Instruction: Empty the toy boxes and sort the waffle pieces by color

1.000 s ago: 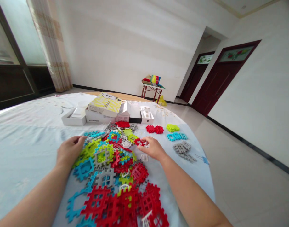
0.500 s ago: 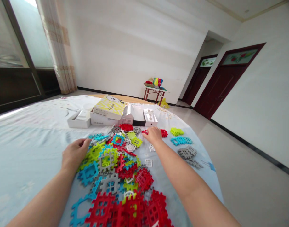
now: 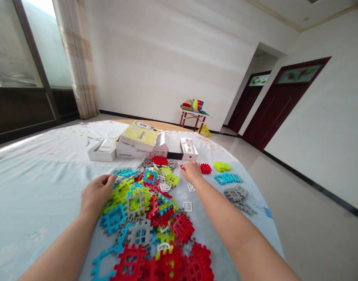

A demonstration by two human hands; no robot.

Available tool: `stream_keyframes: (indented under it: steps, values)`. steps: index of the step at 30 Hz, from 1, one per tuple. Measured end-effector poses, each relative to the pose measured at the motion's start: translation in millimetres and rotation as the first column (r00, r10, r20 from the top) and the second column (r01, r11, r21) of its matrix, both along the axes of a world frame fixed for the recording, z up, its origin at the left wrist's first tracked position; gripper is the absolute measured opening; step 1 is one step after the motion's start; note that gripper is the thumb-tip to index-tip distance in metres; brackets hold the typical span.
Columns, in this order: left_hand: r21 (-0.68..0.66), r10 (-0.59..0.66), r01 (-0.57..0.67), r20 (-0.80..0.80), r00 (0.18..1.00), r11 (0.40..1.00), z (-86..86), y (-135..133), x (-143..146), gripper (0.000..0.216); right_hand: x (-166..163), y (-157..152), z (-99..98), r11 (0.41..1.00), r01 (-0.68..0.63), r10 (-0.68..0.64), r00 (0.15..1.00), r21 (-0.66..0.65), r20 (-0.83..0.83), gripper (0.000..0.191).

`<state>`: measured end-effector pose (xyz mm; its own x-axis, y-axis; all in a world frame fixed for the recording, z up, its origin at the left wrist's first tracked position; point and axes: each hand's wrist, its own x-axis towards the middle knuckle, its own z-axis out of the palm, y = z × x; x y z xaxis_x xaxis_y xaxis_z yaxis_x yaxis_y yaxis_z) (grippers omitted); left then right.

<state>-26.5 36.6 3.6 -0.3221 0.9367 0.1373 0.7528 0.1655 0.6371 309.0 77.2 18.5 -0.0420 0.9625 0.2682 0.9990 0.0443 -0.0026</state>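
Observation:
A long heap of plastic interlocking building pieces (image 3: 137, 203) in red, blue, lime, grey and white runs along the table between my arms. My left hand (image 3: 96, 194) is at the heap's left edge, fingers closed and pinched beside blue and lime pieces; what they hold, if anything, I cannot make out. Beyond the heap's right side, my right hand (image 3: 192, 171) is closed on a red building piece (image 3: 182, 167), mostly hidden by the fingers. Just right of that hand lies a small red stack (image 3: 206, 168). White window pieces (image 3: 187, 206) lie loose beside my right forearm.
Lime (image 3: 222, 166), blue (image 3: 228, 178) and grey stacks (image 3: 236, 193) line the table's right side. Behind the heap stand an open white box (image 3: 102, 155), a yellow box lid (image 3: 139, 136) and a white tray (image 3: 188, 150). A small side table (image 3: 194, 114) stands by the wall.
The whole view has shifted slightly, so everything sits a little lower and further right. Both hands keep nearly the same places relative to the pieces.

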Motion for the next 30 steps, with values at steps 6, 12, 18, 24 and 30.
stream_keyframes:
  steps: [6,12,18,24,30]
  values:
    - [-0.028,0.024,-0.023,0.024,0.999,0.999,0.8,0,1,0.043,-28,24,-0.7,0.981,-0.188,0.191,0.924,0.042,-0.332,0.037]
    - [-0.022,0.016,-0.015,0.026,1.000,1.000,3.2,-1,2,0.042,-57,35,-10.6,0.970,-0.242,0.208,0.893,-0.036,-0.399,0.030]
    - [-0.003,0.013,-0.013,0.012,1.000,1.000,0.1,1,2,0.042,-78,23,-1.3,0.909,-0.415,0.354,0.809,-0.029,-0.469,0.027]
    - [-0.006,0.016,-0.016,0.014,1.000,1.000,-0.4,2,2,0.043,-78,10,7.4,0.906,-0.418,0.369,0.702,0.067,-0.609,0.031]
    - [-0.003,0.013,-0.013,0.006,1.000,1.000,1.3,0,3,0.043,-42,1,5.6,0.957,-0.269,0.278,0.735,0.110,-0.618,0.031]
